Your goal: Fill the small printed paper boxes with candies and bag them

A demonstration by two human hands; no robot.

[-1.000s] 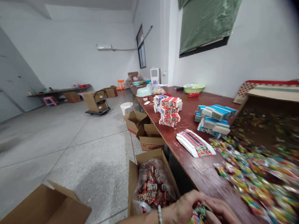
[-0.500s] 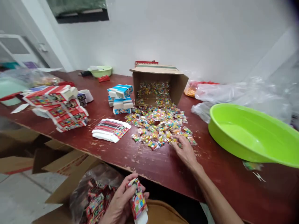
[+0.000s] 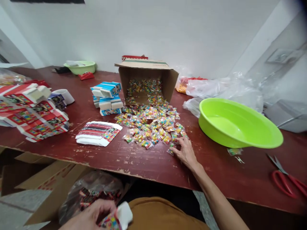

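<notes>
From left to right: red boxes (image 3: pixel 39 110) stand piled on the tabletop (image 3: pixel 153 164). Near its front edge, and lower, the left hand (image 3: pixel 92 215) is closed around a small box (image 3: pixel 111 222), in front of the person's body. The lower border cuts this box off, so its long axis cannot be read with certainty; its white end flap (image 3: pixel 124 215) points to the right and appears open. Beyond the left hand lie flat boxes (image 3: pixel 100 132), with blue boxes (image 3: pixel 109 104) stacked behind them.

At centre, wrapped sweets (image 3: pixel 158 116) spread forward from a carton (image 3: pixel 171 88) tipped on its side. They lie ahead of the small box and to its right, well apart from it; the flap is thus the part of the box nearest to them, which appears to be the governing relation.

The right hand (image 3: pixel 185 151) is much the nearer to the sweets. It reaches their near right edge, fingers bent, with one packet (image 3: pixel 170 150) beside the thumb; whether it grips anything cannot be told. Farther right are a green basin (image 3: pixel 216 132) and scissors (image 3: pixel 285 172), neither touched.
</notes>
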